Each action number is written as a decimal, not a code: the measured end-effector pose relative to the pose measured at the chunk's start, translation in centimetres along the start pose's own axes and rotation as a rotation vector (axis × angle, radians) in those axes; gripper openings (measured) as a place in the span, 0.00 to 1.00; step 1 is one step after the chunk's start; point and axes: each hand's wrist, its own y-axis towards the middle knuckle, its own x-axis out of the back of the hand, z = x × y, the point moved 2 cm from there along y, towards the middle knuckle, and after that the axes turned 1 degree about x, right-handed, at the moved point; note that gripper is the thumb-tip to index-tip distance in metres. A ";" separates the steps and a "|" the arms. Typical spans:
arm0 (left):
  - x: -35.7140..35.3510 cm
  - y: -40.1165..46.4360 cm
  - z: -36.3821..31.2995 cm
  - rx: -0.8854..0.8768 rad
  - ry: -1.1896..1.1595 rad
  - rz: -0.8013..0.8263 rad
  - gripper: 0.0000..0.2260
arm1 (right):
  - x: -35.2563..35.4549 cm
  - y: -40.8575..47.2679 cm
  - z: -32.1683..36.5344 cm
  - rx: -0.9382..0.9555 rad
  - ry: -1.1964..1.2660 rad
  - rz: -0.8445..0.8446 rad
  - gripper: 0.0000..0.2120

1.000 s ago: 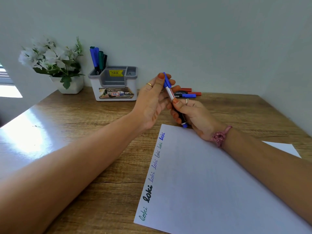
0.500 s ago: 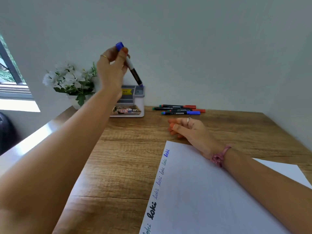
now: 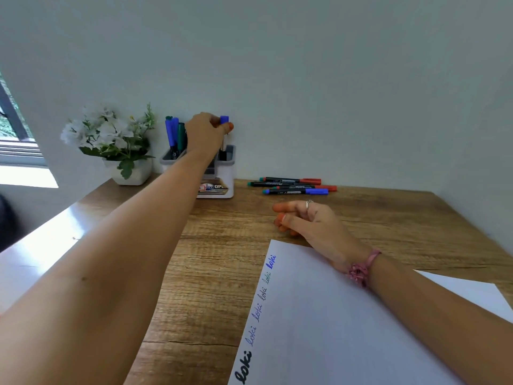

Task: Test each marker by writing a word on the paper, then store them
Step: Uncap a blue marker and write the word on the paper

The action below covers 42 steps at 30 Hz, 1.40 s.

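Reaching to the pen holder [image 3: 228, 173] at the wall, the left hand [image 3: 205, 133] pinches a blue-capped marker [image 3: 223, 134] upright in its right compartment, while the right hand [image 3: 308, 218] rests loosely curled, holding nothing, on the surface [image 3: 222, 245] beside the paper [image 3: 319, 329].

The left arm is stretched far forward, and the left hand [image 3: 206, 133] is raised with its fingers [image 3: 229, 127] pinched together. The right hand [image 3: 308, 222] is rested low with fingers loosely curled and nothing held; a pink band is worn at its wrist.
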 end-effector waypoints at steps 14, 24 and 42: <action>-1.2 -7.3 -3.9 -0.587 0.093 0.218 0.08 | 0.0 -0.1 0.2 0.010 0.010 -0.013 0.08; -6.9 -10.8 -0.1 -0.391 0.493 0.540 0.16 | 0.0 -0.2 0.5 0.042 0.007 -0.006 0.08; 4.3 -15.0 -7.8 -0.683 -0.045 0.560 0.13 | -0.4 -1.0 1.4 0.116 0.049 -0.068 0.03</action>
